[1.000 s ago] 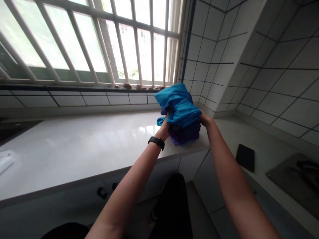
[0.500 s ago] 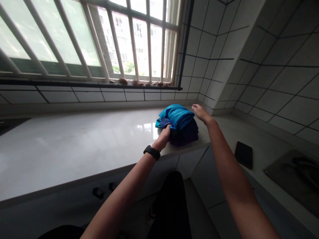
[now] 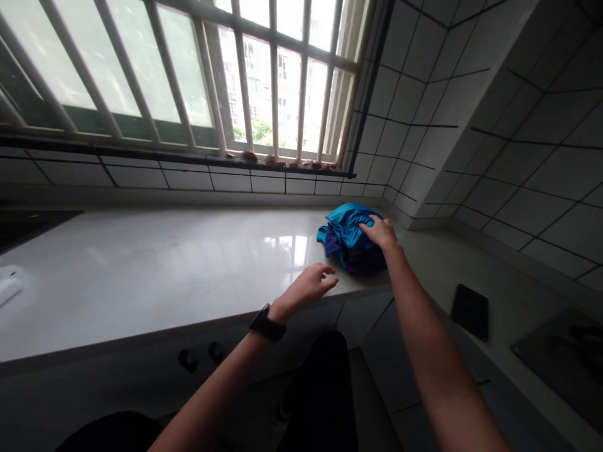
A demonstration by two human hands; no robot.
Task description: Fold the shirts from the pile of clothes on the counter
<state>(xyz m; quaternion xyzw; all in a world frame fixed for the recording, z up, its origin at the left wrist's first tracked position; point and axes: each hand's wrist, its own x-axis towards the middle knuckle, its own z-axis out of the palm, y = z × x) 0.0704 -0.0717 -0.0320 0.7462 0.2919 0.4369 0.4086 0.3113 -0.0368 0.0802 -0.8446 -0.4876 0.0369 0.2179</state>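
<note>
White countertop (image 3: 141, 282) runs in from the left, with a pale object (image 3: 9, 287) at its far edge, perhaps a cloth or a sheet of paper, though it is too washed out and cut off to say. Left hand (image 3: 306, 287), a black wristwatch (image 3: 267, 324) on its wrist, has just lifted away from the fabric: it now hangs just above the counter's front edge, fingers loosely curved and parted, pinching nothing and touching nothing. That leaves the blue and purple cloth bundle (image 3: 351, 242) held by one hand alone, and it sits lower and more rumpled than it did, towards the tiled corner at the back of the counter. Right hand (image 3: 380, 232) lies on top of the bundle, palm down with fingers slightly spread, pressing on the blue fabric rather than gripping it. Farther right, a dark flat tablet or phone (image 3: 470, 312) and a grey mat (image 3: 560, 358) lie apart from both hands.
</note>
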